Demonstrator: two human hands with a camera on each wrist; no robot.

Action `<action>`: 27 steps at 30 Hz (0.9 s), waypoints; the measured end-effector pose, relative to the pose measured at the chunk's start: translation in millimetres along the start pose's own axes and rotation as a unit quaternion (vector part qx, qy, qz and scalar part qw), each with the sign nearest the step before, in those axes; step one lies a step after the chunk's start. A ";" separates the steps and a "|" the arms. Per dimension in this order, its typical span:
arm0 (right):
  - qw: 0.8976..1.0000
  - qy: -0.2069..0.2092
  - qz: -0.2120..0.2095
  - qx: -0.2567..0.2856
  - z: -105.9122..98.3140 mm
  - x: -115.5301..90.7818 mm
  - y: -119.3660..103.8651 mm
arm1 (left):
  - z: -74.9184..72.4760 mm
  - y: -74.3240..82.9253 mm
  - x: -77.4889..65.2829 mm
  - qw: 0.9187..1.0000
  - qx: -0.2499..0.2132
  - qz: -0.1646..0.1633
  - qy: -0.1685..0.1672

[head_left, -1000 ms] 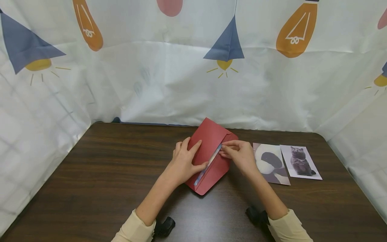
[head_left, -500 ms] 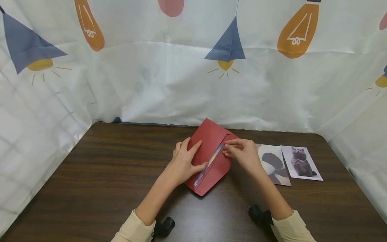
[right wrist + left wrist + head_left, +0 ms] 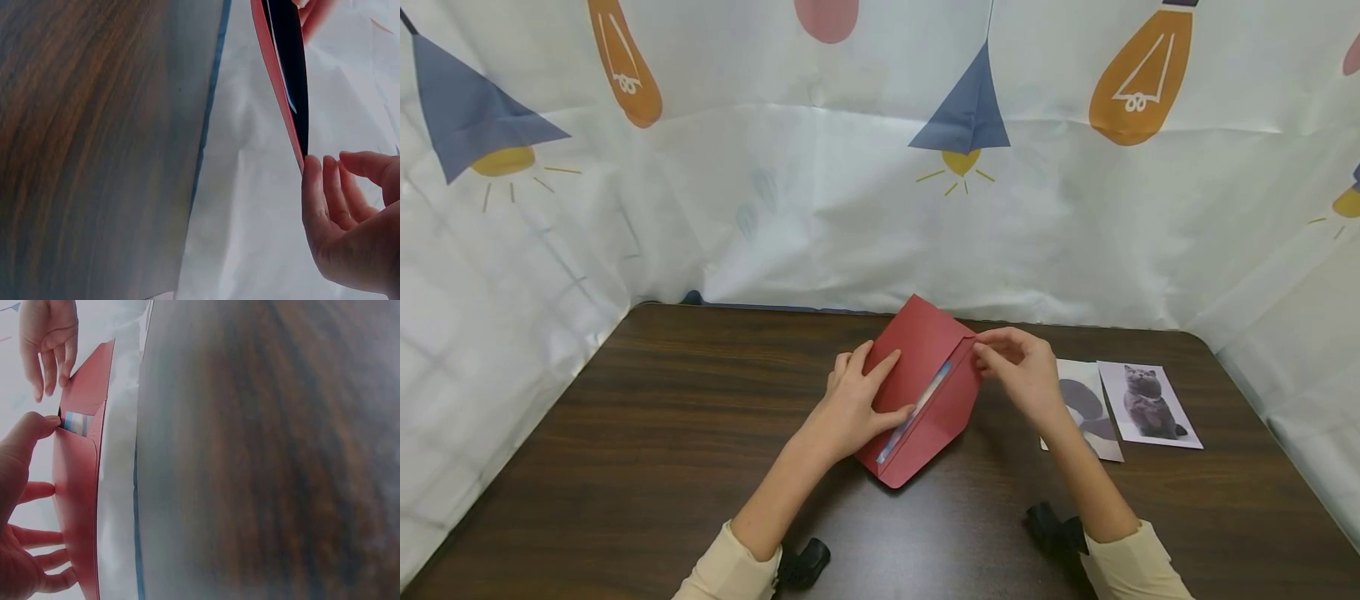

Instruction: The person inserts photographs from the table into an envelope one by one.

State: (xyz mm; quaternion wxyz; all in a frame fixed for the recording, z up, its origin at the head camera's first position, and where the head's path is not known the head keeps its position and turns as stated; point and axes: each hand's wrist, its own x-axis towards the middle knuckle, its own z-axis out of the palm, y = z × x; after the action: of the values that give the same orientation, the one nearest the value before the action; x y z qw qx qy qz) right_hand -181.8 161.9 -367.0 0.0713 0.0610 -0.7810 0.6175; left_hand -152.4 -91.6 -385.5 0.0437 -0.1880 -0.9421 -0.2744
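Observation:
A red envelope (image 3: pixel 917 333) lies at a slant on the dark wooden table, its flap folded out toward the lower right. Inside its opening shows the edge of a blue and white card (image 3: pixel 913 412); the rest is hidden in the pocket. My left hand (image 3: pixel 855 408) rests spread on the envelope, thumb at the opening's edge and the other fingers on the pocket side. At the envelope's upper right corner is my right hand (image 3: pixel 1022 371), its fingertips touching the edge. In the right wrist view, the right thumb (image 3: pixel 369 167) stands apart from the envelope.
Two picture cards lie right of my right hand: a purple and white one (image 3: pixel 1093 408), partly covered by the right arm, and one with a grey cat (image 3: pixel 1152 404). A white printed curtain (image 3: pixel 850 208) hangs behind the table (image 3: pixel 700 433).
My right hand has moved from the envelope's opening to the right, out to its upper right corner. The left hand stays in place on the envelope, which has shifted very slightly.

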 end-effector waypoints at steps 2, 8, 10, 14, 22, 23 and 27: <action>1.000 0.008 -0.007 0.002 -0.8 0.6 -0.4 | -0.1 -1.1 -1.0 1.000 0.001 0.000 -0.001; 0.998 0.024 -0.025 -0.050 -6.0 1.6 -1.3 | -0.9 -4.0 -3.2 1.000 0.002 0.003 0.005; 0.996 0.029 -0.027 -0.078 -8.7 2.3 -0.7 | -1.3 -4.4 -3.8 1.000 0.001 0.007 0.008; 0.990 0.036 -0.031 -0.134 -14.7 4.4 2.4 | -1.5 -4.7 -3.8 1.000 -0.004 0.010 0.007; 0.979 0.024 -0.043 -0.198 -28.7 8.8 8.3 | -1.1 -4.6 -3.0 1.000 -0.008 0.008 -0.002; 0.978 0.024 -0.042 -0.201 -30.9 9.1 8.7 | -1.2 -4.7 -3.0 1.000 -0.009 0.008 -0.003; 0.976 0.022 -0.034 -0.214 -40.3 9.3 9.5 | -2.2 -4.0 -3.9 1.000 -0.017 0.005 -0.011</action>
State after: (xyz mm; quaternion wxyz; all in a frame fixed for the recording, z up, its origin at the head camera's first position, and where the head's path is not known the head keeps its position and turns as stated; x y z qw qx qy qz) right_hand -191.2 203.3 -365.2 0.1208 0.0572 -0.8907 0.4344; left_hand -150.4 -97.1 -386.3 0.0312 -0.1968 -0.9366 -0.2884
